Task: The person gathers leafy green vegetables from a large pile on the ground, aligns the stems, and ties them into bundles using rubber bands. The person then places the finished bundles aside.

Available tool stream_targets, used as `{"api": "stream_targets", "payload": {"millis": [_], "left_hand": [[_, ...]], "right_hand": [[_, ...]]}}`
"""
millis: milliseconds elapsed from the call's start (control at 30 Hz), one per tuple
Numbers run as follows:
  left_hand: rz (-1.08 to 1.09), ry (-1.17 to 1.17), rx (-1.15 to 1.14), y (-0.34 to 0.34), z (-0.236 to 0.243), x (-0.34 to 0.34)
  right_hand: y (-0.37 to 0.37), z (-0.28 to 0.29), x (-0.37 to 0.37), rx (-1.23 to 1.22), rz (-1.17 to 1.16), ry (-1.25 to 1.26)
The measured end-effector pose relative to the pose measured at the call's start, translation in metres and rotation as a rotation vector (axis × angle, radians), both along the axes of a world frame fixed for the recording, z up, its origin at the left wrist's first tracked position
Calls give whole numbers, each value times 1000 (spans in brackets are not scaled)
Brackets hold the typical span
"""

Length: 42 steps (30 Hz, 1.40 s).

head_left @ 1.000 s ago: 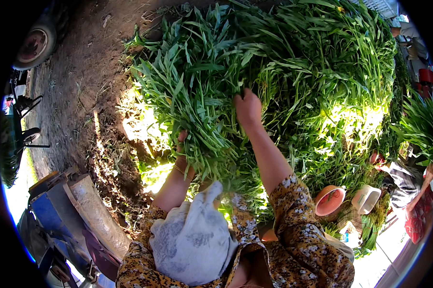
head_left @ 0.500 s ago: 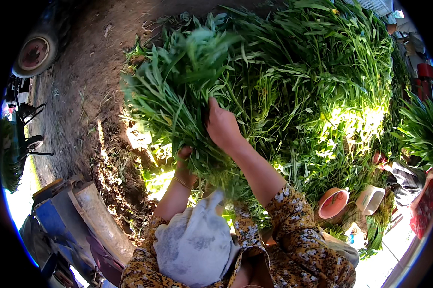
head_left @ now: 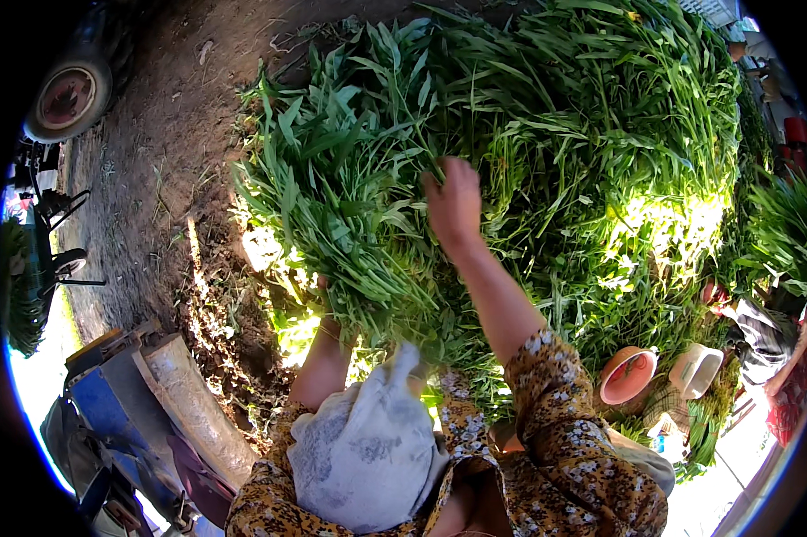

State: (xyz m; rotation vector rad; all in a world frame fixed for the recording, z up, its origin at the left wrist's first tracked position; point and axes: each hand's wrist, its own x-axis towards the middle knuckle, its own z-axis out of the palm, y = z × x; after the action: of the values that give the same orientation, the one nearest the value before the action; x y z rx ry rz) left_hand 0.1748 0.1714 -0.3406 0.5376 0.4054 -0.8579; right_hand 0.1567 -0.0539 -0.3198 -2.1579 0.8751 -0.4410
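Observation:
A large bundle of long-leaved green stalks (head_left: 332, 210) lies across my left hand (head_left: 323, 288), its cut ends toward me. The leaves hide most of that hand; only a bit of it and the wrist show, and it grips the bundle from below. To the right of the bundle, my right hand (head_left: 454, 201) is closed, fingers bent at the edge of the leaves, and a green stalk seems pinched at its fingertips. Around and beyond it spreads a deep heap of the same greens (head_left: 582, 134).
Brown dirt ground (head_left: 171, 134) lies to the left, with a wheel (head_left: 66, 98) at the far left. Blue machinery (head_left: 117, 412) stands near left. At right are a pink basin (head_left: 627, 376), a pale tub (head_left: 695, 371) and another person's arm (head_left: 793, 358).
My right hand has left the bundle's middle and moved right and slightly farther away. The bundle's leaves, blurred before, have settled lower over my left hand.

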Motion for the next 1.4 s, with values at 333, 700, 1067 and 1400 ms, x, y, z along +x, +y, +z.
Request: {"api": "stream_targets", "payload": {"millis": [333,700,1067,1400], "left_hand": [[9,46,-37,4,-18,-4],[-130,-84,-126,-6,11,-8],[-85,-346,167,43,63,61],[-631,-441,389,-36,29,25]], "right_hand": [[-7,9,-7,501,20,58],[59,13,-45,168,294,-6],[-1,-62,-7,1178,-10,0],[41,12,-50,1385,-238,-87]]}}
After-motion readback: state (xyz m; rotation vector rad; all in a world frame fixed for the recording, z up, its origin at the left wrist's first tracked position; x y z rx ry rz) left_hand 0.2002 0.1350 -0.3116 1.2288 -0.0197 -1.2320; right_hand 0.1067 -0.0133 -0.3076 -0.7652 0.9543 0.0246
